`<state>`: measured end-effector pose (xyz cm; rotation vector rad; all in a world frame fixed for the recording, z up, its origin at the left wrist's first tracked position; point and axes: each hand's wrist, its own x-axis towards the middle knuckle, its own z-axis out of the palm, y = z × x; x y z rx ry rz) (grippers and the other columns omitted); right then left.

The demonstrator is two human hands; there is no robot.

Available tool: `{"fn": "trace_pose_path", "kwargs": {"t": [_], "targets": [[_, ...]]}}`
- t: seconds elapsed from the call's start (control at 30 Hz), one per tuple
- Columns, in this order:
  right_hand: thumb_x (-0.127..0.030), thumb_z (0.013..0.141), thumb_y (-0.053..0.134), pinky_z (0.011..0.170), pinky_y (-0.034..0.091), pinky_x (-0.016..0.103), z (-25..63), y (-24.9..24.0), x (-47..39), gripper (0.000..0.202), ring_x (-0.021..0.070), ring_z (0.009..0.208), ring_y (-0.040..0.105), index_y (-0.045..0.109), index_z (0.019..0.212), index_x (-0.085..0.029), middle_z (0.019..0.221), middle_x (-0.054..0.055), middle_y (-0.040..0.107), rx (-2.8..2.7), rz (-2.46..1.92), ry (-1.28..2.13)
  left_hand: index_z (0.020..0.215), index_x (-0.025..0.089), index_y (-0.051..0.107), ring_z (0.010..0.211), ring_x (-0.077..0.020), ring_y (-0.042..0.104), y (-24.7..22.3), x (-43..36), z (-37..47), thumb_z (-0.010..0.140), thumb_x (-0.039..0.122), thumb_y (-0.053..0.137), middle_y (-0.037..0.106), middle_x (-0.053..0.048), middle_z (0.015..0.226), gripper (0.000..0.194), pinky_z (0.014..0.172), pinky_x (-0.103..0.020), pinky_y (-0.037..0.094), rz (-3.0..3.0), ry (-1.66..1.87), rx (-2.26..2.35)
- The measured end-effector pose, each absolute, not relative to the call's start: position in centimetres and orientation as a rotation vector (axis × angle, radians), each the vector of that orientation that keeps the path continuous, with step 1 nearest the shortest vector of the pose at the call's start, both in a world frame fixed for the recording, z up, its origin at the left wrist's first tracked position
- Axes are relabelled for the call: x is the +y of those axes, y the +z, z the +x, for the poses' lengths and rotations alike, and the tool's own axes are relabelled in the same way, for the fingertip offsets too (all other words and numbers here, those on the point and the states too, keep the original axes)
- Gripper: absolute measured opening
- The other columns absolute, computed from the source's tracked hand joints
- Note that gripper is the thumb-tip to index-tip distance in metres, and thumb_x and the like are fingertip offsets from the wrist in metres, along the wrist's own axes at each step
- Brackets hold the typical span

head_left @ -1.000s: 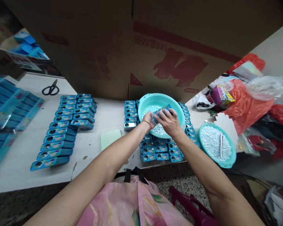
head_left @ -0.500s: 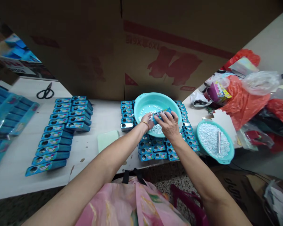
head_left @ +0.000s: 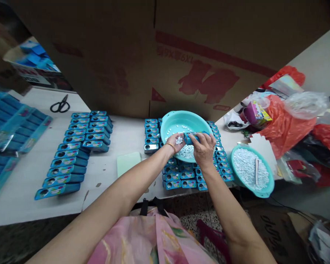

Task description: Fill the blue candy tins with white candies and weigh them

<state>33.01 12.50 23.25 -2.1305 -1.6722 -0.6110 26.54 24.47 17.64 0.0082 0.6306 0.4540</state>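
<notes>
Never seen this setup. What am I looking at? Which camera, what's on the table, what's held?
There's no machine here, just a person's two bare hands. Every picture comes from one head-worn camera looking forward and down, so the arms reach away from you.

The right hand grips a blue printed box. The left hand is cupped beside it, with small white pellets in the palm. Both are over a turquoise basin with more pellets inside.

On the white table, rows of similar boxes stand to the left; others surround the basin. There are also black-handled scissors and, to the right, a second basin of pellets with a metal rod on top.
</notes>
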Motion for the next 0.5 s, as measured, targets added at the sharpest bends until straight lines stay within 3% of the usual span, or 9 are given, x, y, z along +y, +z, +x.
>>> {"fn": "trace_pose_path", "kwargs": {"t": [0.1, 0.23, 0.37, 0.5], "targets": [[-0.015, 0.077, 0.047, 0.091, 0.028, 0.040, 33.2, 23.4, 12.1, 0.037, 0.0205, 0.101, 0.042, 0.049, 0.111, -0.028, 0.105, 0.004, 0.051, -1.452, -2.040, -0.455, 0.077, 0.008, 0.057, 0.056, -0.0141, 0.056, 17.9, 24.8, 25.6, 0.079, 0.015, 0.042, 0.054, -0.007, 0.059, 0.017, 0.054, -0.026, 0.050, 0.015, 0.451, 0.629], [-0.020, 0.076, 0.047, 0.078, 0.041, 0.032, 31.4, 23.2, 12.1, 0.040, 0.0173, 0.091, 0.049, 0.040, 0.115, -0.020, 0.102, 0.006, 0.051, -1.230, -1.736, 0.033, 0.077, 0.007, 0.058, 0.064, -0.0168, 0.060, 18.9, 25.6, 20.8, 0.079, 0.017, 0.044, 0.058, -0.010, 0.065, 0.017, 0.059, -0.028, 0.052, 0.055, 0.477, 0.636], [-0.021, 0.073, 0.051, 0.079, 0.041, 0.031, 25.5, 20.6, 13.3, 0.041, 0.0168, 0.091, 0.050, 0.041, 0.113, -0.019, 0.101, 0.005, 0.052, -1.245, -1.579, 0.419, 0.079, 0.006, 0.059, 0.070, -0.0182, 0.061, 17.9, 26.5, 10.9, 0.076, 0.012, 0.049, 0.061, -0.011, 0.072, 0.012, 0.059, -0.027, 0.053, 0.066, 0.602, 0.651], [-0.021, 0.069, 0.053, 0.079, 0.040, 0.030, 18.4, 14.9, 16.0, 0.037, 0.0170, 0.089, 0.049, 0.048, 0.105, -0.019, 0.097, 0.005, 0.054, -1.322, -1.617, 0.673, 0.080, 0.006, 0.059, 0.071, -0.0197, 0.062, 13.9, 25.7, -0.8, 0.077, 0.008, 0.046, 0.062, -0.012, 0.070, 0.014, 0.058, -0.029, 0.055, -0.081, 0.795, 0.948]]}}
